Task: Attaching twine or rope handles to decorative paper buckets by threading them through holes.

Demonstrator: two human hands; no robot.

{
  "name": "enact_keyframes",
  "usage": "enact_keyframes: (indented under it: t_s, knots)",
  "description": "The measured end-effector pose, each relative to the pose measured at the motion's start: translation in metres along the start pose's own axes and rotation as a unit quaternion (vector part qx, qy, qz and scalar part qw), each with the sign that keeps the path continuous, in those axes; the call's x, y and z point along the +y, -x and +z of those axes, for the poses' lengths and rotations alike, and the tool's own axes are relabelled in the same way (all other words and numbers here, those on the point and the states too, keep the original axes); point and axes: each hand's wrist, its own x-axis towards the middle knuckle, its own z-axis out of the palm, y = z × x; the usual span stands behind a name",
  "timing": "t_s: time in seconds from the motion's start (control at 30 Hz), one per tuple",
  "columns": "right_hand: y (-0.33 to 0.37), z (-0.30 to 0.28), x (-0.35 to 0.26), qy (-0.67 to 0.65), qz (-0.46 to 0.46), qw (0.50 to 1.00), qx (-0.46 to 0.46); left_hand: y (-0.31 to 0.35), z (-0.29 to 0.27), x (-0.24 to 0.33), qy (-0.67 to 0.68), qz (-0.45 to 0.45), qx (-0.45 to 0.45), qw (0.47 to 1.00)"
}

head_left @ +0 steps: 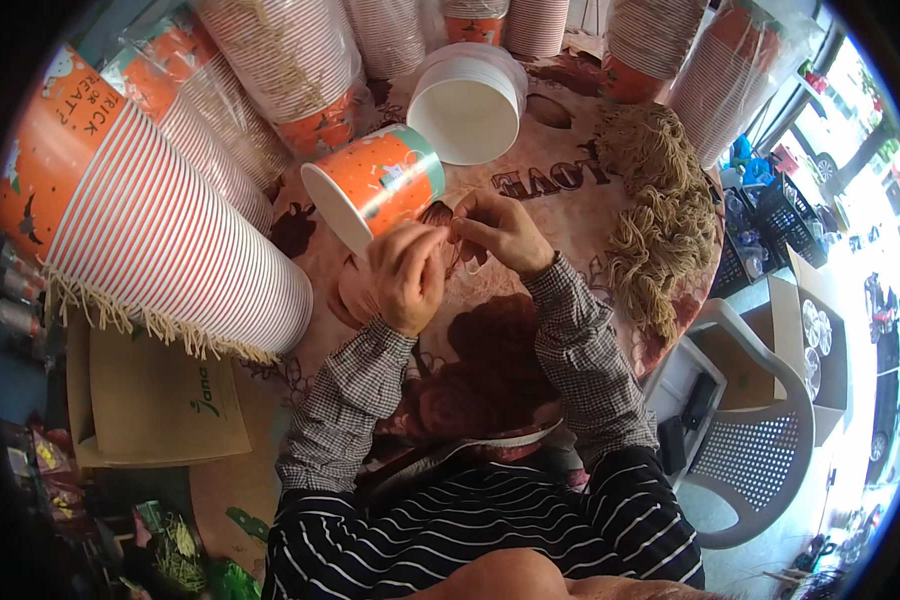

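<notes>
An orange paper bucket (385, 180) with a green band and dark printed figures lies on its side on the patterned tablecloth. Just below it, my left hand (410, 275) is closed, its knuckles overlapping the bucket's lower edge. To the right, my right hand (505, 235) pinches with thumb and forefinger close to the left fingertips. Whatever sits between the fingers is too small to make out. Behind the bucket stands a nested group of white tubs (462, 120), their open end facing me. Bundles of beige cord (660, 215) lie along the table's right side.
A tall stack of nested orange buckets (170, 220) leans at the left, with cord ends hanging below it. Plastic-wrapped stacks (285, 70) line the back. A cardboard box (165, 400) is at lower left. A grey plastic chair (760, 440) stands at right, near a black crate (785, 210).
</notes>
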Motion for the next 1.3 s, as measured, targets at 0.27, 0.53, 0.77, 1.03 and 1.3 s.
enact_keyframes:
  t_s: [0.27,0.53,0.77,1.03,1.3]
  knots:
    - [0.002,-0.002,0.007,0.027,-0.028,0.996,0.079,-0.020,0.032,0.012,0.340,-0.353,-0.025,0.871]
    - [0.001,-0.019,0.014,0.113,-0.064,0.984,0.125,0.003,0.037,-0.005,0.465,-0.513,-0.164,0.702]
    - [-0.004,-0.011,0.020,0.202,-0.096,0.967,0.121,0.001,0.034,-0.011,0.436,-0.479,-0.090,0.756]
    - [-0.006,-0.007,0.020,0.036,-0.066,0.994,0.076,-0.002,0.026,-0.015,0.453,-0.463,-0.134,0.750]
    - [-0.011,-0.021,0.022,0.263,-0.149,0.924,0.235,-0.011,0.017,-0.022,0.497,-0.474,-0.119,0.717]
